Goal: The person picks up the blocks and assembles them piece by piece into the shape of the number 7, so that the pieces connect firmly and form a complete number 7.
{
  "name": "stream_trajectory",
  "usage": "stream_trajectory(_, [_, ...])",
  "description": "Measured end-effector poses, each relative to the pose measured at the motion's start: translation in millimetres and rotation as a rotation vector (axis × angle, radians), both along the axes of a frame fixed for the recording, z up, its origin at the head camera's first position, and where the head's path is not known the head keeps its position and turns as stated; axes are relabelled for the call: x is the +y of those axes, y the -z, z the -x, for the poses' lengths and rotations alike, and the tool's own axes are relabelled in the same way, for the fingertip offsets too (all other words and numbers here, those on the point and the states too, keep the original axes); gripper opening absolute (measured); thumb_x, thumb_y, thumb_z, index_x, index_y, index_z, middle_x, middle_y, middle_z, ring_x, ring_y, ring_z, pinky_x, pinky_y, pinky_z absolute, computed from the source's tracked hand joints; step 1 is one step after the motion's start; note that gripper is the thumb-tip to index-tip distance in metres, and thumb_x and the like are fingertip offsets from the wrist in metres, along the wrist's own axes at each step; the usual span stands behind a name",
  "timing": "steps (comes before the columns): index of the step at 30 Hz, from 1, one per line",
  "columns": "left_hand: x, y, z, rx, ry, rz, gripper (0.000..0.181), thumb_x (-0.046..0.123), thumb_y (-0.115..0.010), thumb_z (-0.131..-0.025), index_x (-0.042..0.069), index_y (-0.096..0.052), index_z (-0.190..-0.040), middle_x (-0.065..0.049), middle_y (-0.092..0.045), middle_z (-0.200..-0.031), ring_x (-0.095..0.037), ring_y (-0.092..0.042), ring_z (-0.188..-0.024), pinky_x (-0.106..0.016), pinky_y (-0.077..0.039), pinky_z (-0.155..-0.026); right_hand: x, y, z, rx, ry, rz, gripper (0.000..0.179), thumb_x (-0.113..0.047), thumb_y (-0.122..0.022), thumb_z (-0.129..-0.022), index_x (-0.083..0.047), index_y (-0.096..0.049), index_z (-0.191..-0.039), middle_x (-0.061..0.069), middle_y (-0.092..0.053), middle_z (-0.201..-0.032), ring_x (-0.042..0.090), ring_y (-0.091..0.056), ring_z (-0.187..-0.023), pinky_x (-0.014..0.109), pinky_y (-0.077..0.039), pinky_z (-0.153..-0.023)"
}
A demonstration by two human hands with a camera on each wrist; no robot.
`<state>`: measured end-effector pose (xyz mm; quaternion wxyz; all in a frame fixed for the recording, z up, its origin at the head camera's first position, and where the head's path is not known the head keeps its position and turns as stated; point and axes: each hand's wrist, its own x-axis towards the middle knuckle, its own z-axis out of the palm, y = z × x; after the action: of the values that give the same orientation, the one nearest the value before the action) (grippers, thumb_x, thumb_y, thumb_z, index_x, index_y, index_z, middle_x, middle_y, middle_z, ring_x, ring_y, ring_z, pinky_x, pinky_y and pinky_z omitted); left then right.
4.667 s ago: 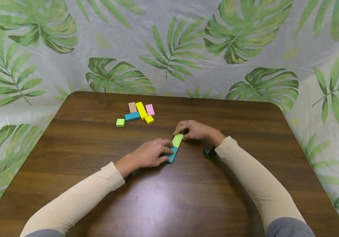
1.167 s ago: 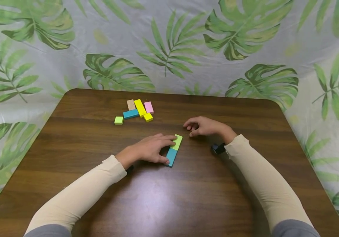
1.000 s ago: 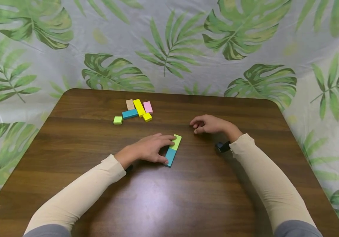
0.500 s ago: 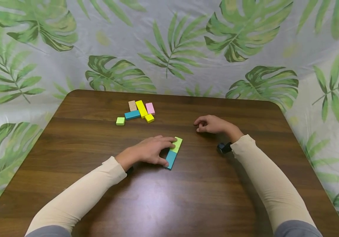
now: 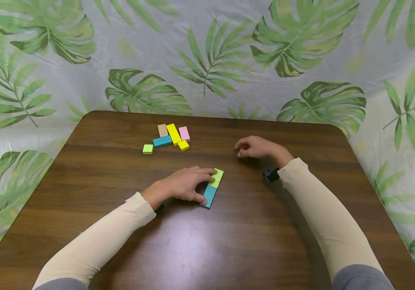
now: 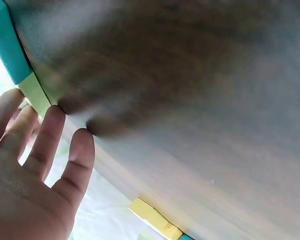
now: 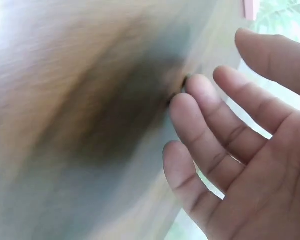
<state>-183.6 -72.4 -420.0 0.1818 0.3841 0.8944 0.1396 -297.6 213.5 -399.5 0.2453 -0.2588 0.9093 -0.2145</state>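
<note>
A light green block (image 5: 219,177) and a blue block (image 5: 211,196) lie flat on the table, end to end in one slanting row. Across the row's left side rests my left hand (image 5: 185,183), two fingertips on the green block and the thumb at the blue block's near end. In the left wrist view the fingers are nearly straight, close to the green block (image 6: 36,95), with the blue block (image 6: 9,45) beyond. My right hand (image 5: 257,147) hovers to the right and behind the row, fingers loosely bent and holding nothing, as the right wrist view also shows.
Toward the back left lies a loose group: a tan block (image 5: 162,130), a long yellow block (image 5: 174,134), a pink block (image 5: 184,133), a small yellow block (image 5: 183,145), another blue block (image 5: 162,141) and a small green block (image 5: 147,149). A leaf-print curtain (image 5: 229,52) hangs behind the table.
My right hand has let go of the green block and drawn away to the right, lately drifting slightly back. My left hand has spread from the blue block across both blocks.
</note>
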Motion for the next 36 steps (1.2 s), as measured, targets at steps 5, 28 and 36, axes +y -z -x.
stream_trajectory(5, [2.7, 0.4, -1.3, -0.013, 0.008, -0.010, 0.071, 0.048, -0.074, -0.085, 0.020, -0.051, -0.146, 0.007, -0.030, -0.164, -0.023, -0.038, -0.144, -0.044, -0.037, -0.115, -16, -3.6, 12.5, 0.025, -0.023, 0.006, 0.036, -0.017, -0.063, -0.095, -0.006, -0.062, -0.129, 0.015, -0.066, -0.125, 0.030, -0.061, -0.118, 0.046, -0.049, -0.099])
stream_trajectory(28, [5.3, 0.4, 0.1, 0.007, 0.020, -0.020, 0.070, 0.047, -0.074, -0.085, 0.019, -0.052, -0.145, 0.006, -0.033, -0.163, -0.022, -0.039, -0.144, -0.045, -0.037, -0.115, -115, 1.0, 51.0, 0.184, -0.080, 0.086, 0.045, -0.009, -0.062, -0.094, -0.010, -0.055, -0.139, 0.009, -0.052, -0.148, 0.029, -0.045, -0.140, 0.045, -0.037, -0.115])
stream_trajectory(36, [-5.0, 0.9, -2.7, 0.013, 0.015, -0.039, 0.071, 0.048, -0.074, -0.085, 0.017, -0.052, -0.145, 0.004, -0.034, -0.162, -0.024, -0.038, -0.145, -0.047, -0.037, -0.116, -142, 3.9, 49.4, 0.248, -0.125, 0.022, 0.053, -0.008, -0.060, -0.094, -0.013, -0.049, -0.146, 0.008, -0.041, -0.156, 0.028, -0.033, -0.147, 0.045, -0.025, -0.122])
